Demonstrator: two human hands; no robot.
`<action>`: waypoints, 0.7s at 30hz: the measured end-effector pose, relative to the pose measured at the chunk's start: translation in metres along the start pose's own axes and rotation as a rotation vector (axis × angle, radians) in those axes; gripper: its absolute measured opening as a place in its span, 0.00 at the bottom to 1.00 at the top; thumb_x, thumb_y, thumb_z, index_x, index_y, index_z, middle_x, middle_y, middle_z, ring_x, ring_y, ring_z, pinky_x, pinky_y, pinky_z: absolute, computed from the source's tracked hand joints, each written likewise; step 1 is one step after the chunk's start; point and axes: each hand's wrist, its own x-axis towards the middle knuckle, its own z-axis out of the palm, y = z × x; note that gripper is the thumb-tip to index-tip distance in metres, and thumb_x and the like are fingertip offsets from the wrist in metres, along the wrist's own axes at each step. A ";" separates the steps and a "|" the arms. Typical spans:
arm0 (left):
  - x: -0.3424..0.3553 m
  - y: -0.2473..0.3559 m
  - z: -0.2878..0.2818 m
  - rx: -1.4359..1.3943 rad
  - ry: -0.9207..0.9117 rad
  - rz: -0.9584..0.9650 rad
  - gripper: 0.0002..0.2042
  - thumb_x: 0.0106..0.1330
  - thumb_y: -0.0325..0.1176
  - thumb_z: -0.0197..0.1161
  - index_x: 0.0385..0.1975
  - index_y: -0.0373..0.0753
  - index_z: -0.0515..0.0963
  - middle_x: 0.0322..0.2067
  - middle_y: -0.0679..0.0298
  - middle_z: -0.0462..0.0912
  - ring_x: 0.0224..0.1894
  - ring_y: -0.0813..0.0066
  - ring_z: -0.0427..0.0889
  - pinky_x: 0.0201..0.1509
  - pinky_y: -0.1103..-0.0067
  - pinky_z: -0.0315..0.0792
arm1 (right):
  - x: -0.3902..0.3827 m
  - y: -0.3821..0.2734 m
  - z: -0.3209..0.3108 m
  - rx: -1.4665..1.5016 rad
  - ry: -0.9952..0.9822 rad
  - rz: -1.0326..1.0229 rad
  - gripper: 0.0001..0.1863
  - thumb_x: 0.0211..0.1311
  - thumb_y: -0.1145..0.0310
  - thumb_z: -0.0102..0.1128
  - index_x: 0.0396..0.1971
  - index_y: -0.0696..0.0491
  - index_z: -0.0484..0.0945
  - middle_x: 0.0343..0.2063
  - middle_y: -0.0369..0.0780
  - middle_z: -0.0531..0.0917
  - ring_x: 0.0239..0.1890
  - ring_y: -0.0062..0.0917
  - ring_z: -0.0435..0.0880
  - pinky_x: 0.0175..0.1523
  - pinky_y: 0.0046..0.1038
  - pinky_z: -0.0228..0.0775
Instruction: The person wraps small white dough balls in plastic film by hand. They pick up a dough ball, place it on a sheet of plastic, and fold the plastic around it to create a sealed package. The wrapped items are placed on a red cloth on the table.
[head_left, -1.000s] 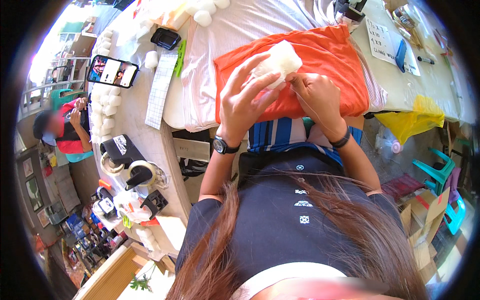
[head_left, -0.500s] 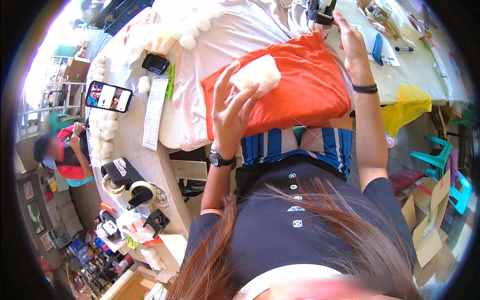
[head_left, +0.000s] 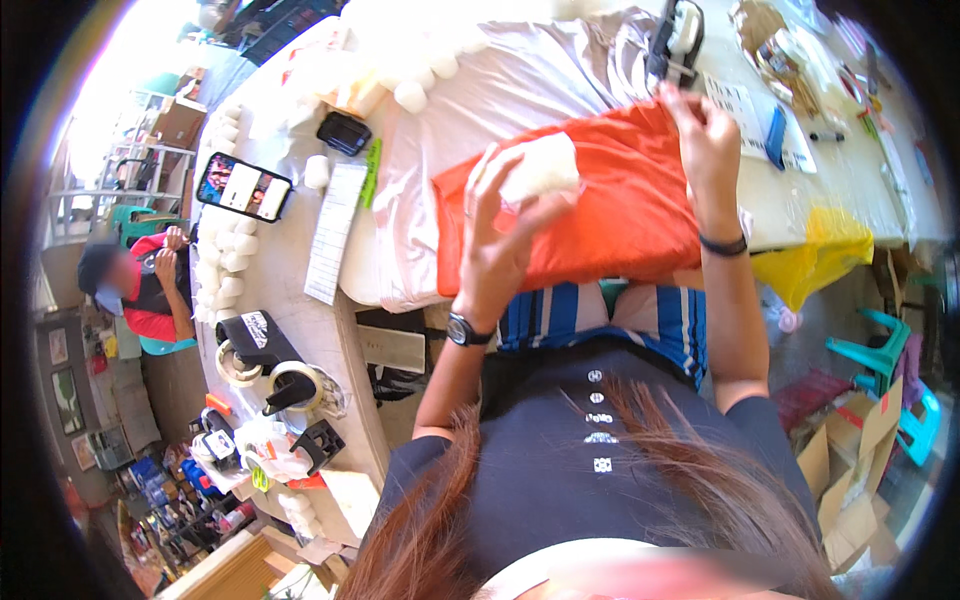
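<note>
A whitish block, rounded at its corners, is over the orange cloth in front of me. My left hand curves around it, fingers along its left side and thumb across its lower right corner. Motion smears those fingertips. Farther right, my right hand is raised beside the cloth's far right corner. Its fingers are bent, with thumb and forefinger brought close together; whatever lies between them is too small to make out. Just beyond the fingertips is a black and white hand-held tool, its kind unclear.
White rounded pieces line the table's left side near a phone, a paper sheet and a black device. Tape rolls are at lower left. Right: a blue tool and yellow plastic bag. Another person sits far left.
My right hand has moved down, away from the black tool, and its fingers have bent. My left hand remains around the white block with its thumb farther out. The whole view has shifted slightly.
</note>
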 end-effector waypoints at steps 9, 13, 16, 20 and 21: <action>-0.005 -0.003 0.003 0.026 0.042 0.104 0.12 0.54 0.14 0.68 0.27 0.44 0.86 0.68 0.50 0.69 0.72 0.42 0.65 0.68 0.56 0.71 | 0.023 0.041 -0.025 -0.049 -0.234 0.059 0.17 0.67 0.59 0.71 0.34 0.61 0.85 0.28 0.36 0.86 0.30 0.16 0.78 0.39 0.22 0.70; 0.001 -0.006 0.007 0.050 0.088 0.103 0.18 0.69 0.15 0.55 0.57 0.38 0.74 0.65 0.48 0.69 0.72 0.40 0.65 0.71 0.54 0.67 | 0.052 0.038 -0.050 -0.382 -0.383 0.015 0.17 0.66 0.60 0.71 0.39 0.61 0.84 0.34 0.40 0.89 0.36 0.21 0.84 0.46 0.24 0.75; 0.004 -0.004 0.006 0.169 0.037 0.059 0.16 0.71 0.17 0.53 0.56 0.37 0.75 0.66 0.48 0.66 0.72 0.43 0.65 0.73 0.57 0.61 | 0.073 0.036 -0.065 -0.224 -0.655 -0.144 0.15 0.68 0.62 0.68 0.42 0.60 0.83 0.37 0.39 0.89 0.38 0.21 0.84 0.49 0.25 0.75; 0.010 -0.003 0.007 0.103 0.014 -0.018 0.14 0.73 0.28 0.58 0.57 0.38 0.75 0.68 0.49 0.63 0.75 0.46 0.59 0.73 0.57 0.58 | 0.075 0.035 -0.074 -0.411 -0.779 -0.144 0.12 0.71 0.61 0.65 0.41 0.56 0.82 0.37 0.38 0.85 0.40 0.22 0.82 0.52 0.25 0.74; 0.010 -0.002 0.007 0.134 -0.009 -0.012 0.19 0.69 0.31 0.66 0.58 0.39 0.73 0.69 0.48 0.59 0.75 0.38 0.57 0.72 0.54 0.66 | 0.070 0.033 -0.072 -0.409 -0.769 -0.113 0.13 0.71 0.61 0.66 0.42 0.56 0.81 0.34 0.37 0.82 0.39 0.22 0.80 0.50 0.24 0.73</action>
